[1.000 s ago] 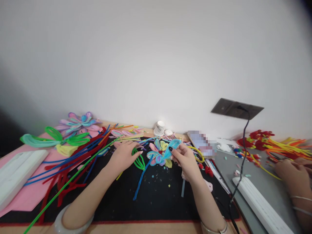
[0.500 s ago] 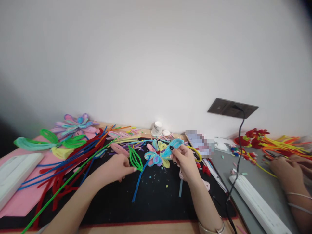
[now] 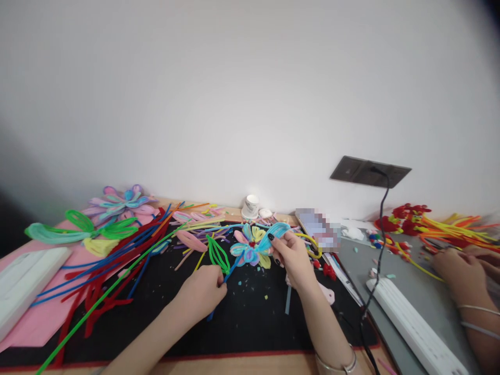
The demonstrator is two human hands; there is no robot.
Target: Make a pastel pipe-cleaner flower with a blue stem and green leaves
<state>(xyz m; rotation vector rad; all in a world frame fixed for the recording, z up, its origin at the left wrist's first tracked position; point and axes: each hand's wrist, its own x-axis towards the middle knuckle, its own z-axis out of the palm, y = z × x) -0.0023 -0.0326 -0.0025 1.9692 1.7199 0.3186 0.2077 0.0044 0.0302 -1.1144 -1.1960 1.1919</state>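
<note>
Table (image 3: 281, 363) bears a mat (image 3: 250, 328) (black, red-edged)

Reaches in from the near side with left forearm (image 3: 166, 328) and right forearm (image 3: 323, 320); curls the left hand (image 3: 207, 286) closed, pinches slightly farther off with the right hand (image 3: 294, 259).

From here I see a plain pale wall (image 3: 250, 104), brightest in the middle and dimming toward the left, where the edge goes nearly black. A dark socket plate (image 3: 370, 172) is set low on its right side, above a light wooden tabletop (image 3: 238, 363) that meets the wall.
</note>
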